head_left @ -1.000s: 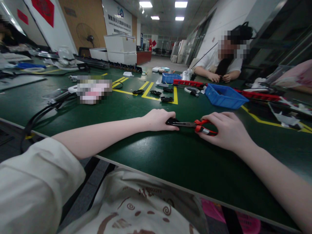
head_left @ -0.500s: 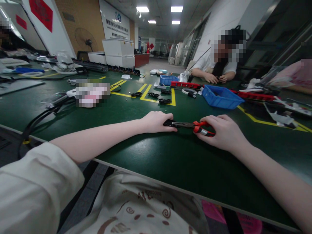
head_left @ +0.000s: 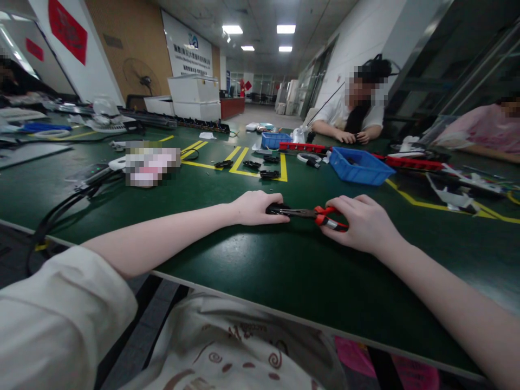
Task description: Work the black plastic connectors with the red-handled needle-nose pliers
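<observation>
You pinch a small, dark black part at its left end and work pliers at its right.
Your left hand point(head_left: 255, 208) has thumb and fingers closed on that small, dark black part point(head_left: 278, 208), just above or on the smooth green tabletop point(head_left: 252, 281); you cannot tell which. Your right hand point(head_left: 363, 223) curls around the red-and-black handles of slim grey metal needle-nose pliers point(head_left: 320, 215), whose tips meet the part; whether they grip it is too small to tell. Beyond your hands, similar black pieces point(head_left: 269, 174) lie near yellow tape lines point(head_left: 284, 169), left of an open blue plastic bin point(head_left: 361, 172).
</observation>
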{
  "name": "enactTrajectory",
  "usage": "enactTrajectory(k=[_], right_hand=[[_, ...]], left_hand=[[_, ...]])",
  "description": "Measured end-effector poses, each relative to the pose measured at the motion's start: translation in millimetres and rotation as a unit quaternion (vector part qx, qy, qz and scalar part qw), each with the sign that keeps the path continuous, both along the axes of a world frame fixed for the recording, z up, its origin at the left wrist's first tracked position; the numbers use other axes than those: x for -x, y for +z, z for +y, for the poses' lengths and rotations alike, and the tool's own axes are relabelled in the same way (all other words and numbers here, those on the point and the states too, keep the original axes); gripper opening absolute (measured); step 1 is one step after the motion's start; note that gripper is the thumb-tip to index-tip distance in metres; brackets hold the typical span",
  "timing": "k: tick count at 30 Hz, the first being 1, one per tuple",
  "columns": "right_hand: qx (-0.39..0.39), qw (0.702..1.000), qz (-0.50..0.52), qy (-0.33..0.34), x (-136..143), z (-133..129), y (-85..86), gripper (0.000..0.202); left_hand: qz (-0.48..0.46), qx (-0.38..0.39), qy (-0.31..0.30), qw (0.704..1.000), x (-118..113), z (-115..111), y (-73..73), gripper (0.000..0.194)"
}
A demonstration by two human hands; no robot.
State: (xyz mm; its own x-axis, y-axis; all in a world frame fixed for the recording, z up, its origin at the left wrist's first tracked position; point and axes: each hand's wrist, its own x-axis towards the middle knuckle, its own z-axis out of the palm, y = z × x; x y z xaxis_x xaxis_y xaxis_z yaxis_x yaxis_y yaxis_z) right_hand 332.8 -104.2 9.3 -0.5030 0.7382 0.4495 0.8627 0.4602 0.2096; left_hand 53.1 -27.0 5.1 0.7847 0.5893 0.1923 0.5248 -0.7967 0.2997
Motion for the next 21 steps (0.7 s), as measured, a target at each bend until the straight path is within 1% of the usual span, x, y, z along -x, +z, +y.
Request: enactTrajectory(k=[3, 7, 9, 12, 16, 21], right_hand=[[0.023, 0.999, 0.029, -0.005, 1.5, 0.0, -1.0, 0.032], [0.088, 0.992, 0.084, -0.015, 3.2, 0.0, -1.0, 0.03], [0.107, 0.989, 0.099, -0.011, 3.2, -0.1, -0.5, 0.032], [0.127, 0.986, 0.103, -0.011, 2.1, 0.1, -0.8, 0.036], [0.177, 0.979, 0.098, -0.029, 0.7, 1.3, -2.1, 0.036], [0.191, 0.977, 0.088, -0.021, 3.5, 1.0, 2.3, 0.035]], left_hand=[[-0.005, 0.001, -0.003, 1.0, 0.4, 0.1, 0.2, 0.044], [-0.016, -0.003, -0.006, 1.0, 0.3, -0.4, -0.4, 0.041], [-0.016, -0.011, -0.008, 1.0, 0.2, -1.1, -0.7, 0.04], [-0.017, -0.017, -0.008, 1.0, 0.3, -2.1, -0.8, 0.039], [-0.016, -0.036, -0.002, 0.999, 0.5, -3.1, -1.1, 0.039], [-0.006, -0.048, 0.007, 0.999, -0.1, -3.8, -1.6, 0.04]])
